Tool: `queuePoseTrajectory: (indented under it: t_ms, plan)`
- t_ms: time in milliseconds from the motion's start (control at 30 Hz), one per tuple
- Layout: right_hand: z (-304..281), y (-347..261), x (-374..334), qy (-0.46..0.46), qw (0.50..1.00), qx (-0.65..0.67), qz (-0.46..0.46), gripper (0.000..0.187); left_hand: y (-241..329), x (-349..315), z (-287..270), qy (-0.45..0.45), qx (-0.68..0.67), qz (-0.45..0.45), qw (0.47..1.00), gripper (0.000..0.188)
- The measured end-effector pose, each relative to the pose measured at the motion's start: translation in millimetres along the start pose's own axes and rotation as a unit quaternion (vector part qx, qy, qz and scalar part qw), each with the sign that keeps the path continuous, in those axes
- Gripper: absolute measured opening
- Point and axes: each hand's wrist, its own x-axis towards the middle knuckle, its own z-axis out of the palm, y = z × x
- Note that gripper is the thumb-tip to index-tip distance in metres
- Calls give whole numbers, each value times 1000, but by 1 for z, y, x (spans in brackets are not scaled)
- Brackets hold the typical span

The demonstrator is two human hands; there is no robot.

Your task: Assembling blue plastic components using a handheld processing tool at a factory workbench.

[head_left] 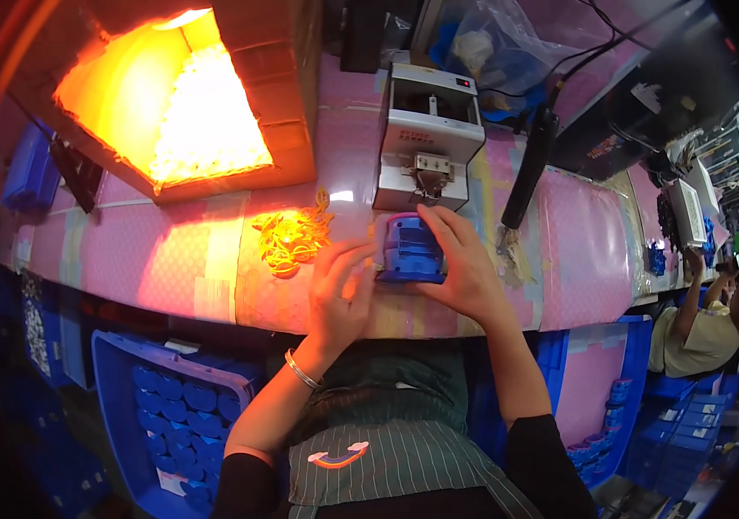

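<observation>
A blue plastic housing [414, 248] with a hollow, ribbed inside sits at the near side of a small white machine [432, 130], which has a metal fixture on its front. My right hand [466, 275] grips the housing from the right, with fingers along its far side and the thumb at its near edge. My left hand [337, 290] is just left of the housing, fingers extended and apart; nothing plainly shows in them. Beside that hand lies a tangled pile of thin yellow-lit strands [292, 240].
A cardboard box [287, 130] with a glaring light inside stands at the far left. A black wand-like tool [531, 164] leans right of the machine. Blue bins [114, 415] holding blue parts flank me below the table. Another person [703, 333] works at the far right.
</observation>
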Motion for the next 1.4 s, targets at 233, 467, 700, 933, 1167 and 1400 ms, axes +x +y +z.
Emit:
queuePoseTrajectory:
  t_ms: [233,467,700,933,1167,1400]
  plan:
    - [-2,-13,-3,-20,992,-118,47,99,2,-12,18,-97,81,142,982,50]
    - [-6,-18,3,-10,991,-129,27,93,-1,-14,17,-100,121,140,978,50]
    - [-4,-10,1,-4,997,-76,33,91,1,-18,18,-107,111,124,980,51]
    - [-6,-7,-1,19,999,-4,44,90,5,-11,17,-114,99,124,981,51]
    - [1,-8,-4,-3,998,-41,49,93,-3,-20,21,-103,115,122,980,51]
    - [29,2,-20,57,993,-94,51,102,3,-25,27,-98,172,137,971,50]
